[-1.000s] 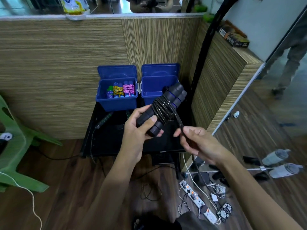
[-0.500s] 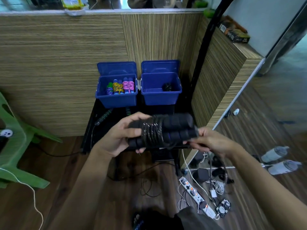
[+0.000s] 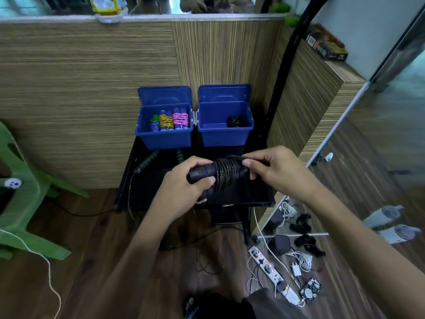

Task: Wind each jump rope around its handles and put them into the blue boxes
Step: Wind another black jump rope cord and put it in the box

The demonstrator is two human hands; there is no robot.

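I hold a black jump rope (image 3: 224, 173) level over the black table (image 3: 253, 194), its cord coiled round the paired handles. My left hand (image 3: 186, 185) grips the handles' left end. My right hand (image 3: 273, 169) pinches the loose cord at the right end of the coil. Two blue boxes stand at the table's back with lids up. The left box (image 3: 164, 138) holds several wound ropes, yellow, pink and purple. The right box (image 3: 226, 134) holds one black bundle (image 3: 234, 122). An unwound rope with green-black handles (image 3: 147, 161) lies on the table in front of the left box.
A wood-grain partition (image 3: 92, 88) rises behind the boxes. A green plastic chair (image 3: 20, 203) stands at the left. On the floor at lower right lie a power strip (image 3: 272, 273), chargers and tangled cables. A black pole (image 3: 292, 54) leans by the right partition.
The bundle went from tilted to level and shifted slightly left. My right hand rose from under the handles' right end to the top of the coil, still pinching the cord.
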